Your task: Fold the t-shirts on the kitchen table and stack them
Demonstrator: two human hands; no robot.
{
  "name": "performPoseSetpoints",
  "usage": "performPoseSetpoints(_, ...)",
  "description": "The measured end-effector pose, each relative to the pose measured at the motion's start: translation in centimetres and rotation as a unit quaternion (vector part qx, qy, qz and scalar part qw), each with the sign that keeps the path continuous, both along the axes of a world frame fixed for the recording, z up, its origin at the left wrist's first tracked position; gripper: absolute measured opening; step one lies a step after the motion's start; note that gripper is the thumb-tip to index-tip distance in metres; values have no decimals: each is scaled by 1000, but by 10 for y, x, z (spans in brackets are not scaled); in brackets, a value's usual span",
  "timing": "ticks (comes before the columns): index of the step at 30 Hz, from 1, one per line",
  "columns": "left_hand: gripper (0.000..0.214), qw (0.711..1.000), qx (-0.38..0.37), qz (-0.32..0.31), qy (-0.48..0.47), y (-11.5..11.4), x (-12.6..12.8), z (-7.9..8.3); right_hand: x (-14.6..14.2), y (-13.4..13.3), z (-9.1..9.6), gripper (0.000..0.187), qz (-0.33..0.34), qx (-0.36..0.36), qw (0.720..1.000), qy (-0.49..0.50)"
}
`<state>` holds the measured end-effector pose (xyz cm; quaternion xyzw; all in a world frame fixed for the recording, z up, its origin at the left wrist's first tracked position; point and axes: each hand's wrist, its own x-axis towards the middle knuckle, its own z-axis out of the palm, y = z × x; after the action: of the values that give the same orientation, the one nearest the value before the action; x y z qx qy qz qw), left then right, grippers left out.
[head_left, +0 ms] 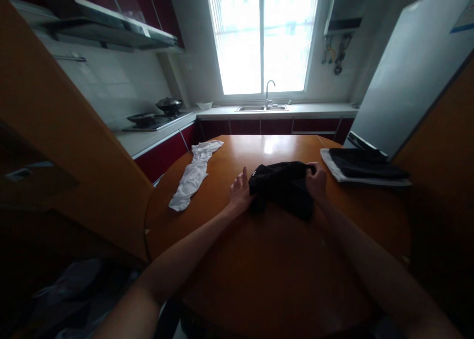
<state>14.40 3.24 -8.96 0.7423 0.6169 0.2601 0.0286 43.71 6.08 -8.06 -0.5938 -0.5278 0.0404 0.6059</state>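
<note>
A black garment (283, 183) lies bunched and partly folded on the wooden table in front of me, with a small white mark near its left end. My right hand (316, 182) pinches its upper right corner, fingers closed on the cloth. At the garment's left end is my left hand (240, 193), its fingers apart and pointing up, its inner side against the fabric. Part of that hand's thumb side is hidden by the cloth. What kind of garment it is does not show clearly.
A crumpled white garment (194, 173) lies on the table's left side. Folded black and white clothes (365, 164) are stacked at the right edge of the round table (281, 270). Beyond are a counter with a sink (252, 108), a stove with pans (169, 105) and a fridge (396, 77).
</note>
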Motion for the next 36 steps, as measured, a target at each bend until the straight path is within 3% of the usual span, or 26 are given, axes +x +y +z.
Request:
performPoseSetpoints(3,75,998,-67,18,11,15,-6,0,32,15,-5,26,-82,21,994,63)
performPoseSetpoints(7,28,995,-89,-35,31,19,-10,4,64,29,-14,23,-153,29,981,117)
performPoseSetpoints(11,26,995,-77,-68,-3,20,-16,6,81,34,-19,27,-186,1,969,160)
performPoseSetpoints(14,24,989,-75,-101,-81,24,-21,7,87,31,-18,31,-185,-31,971,149)
performPoseSetpoints(16,26,977,-65,-116,-167,28,-23,7,87,28,-17,36,-154,-39,981,110)
performPoseSetpoints(19,43,934,-78,-111,-332,34,-21,7,82,22,-16,54,13,-44,999,-16)
performPoseSetpoints(21,52,896,-97,-91,-424,36,-19,7,76,19,-18,66,135,-74,982,-111)
performPoseSetpoints(23,49,870,-118,-69,-474,36,-16,7,69,18,-22,68,198,-120,955,-185)
performPoseSetpoints(26,32,844,-209,-67,-489,33,-16,9,62,17,-29,43,204,-163,936,-237)
performPoseSetpoints(29,32,827,-287,-98,-473,31,-21,13,61,19,-28,19,170,-174,944,-223)
performPoseSetpoints(36,39,888,-227,-176,-360,34,-42,27,67,18,-14,21,122,-106,979,-122)
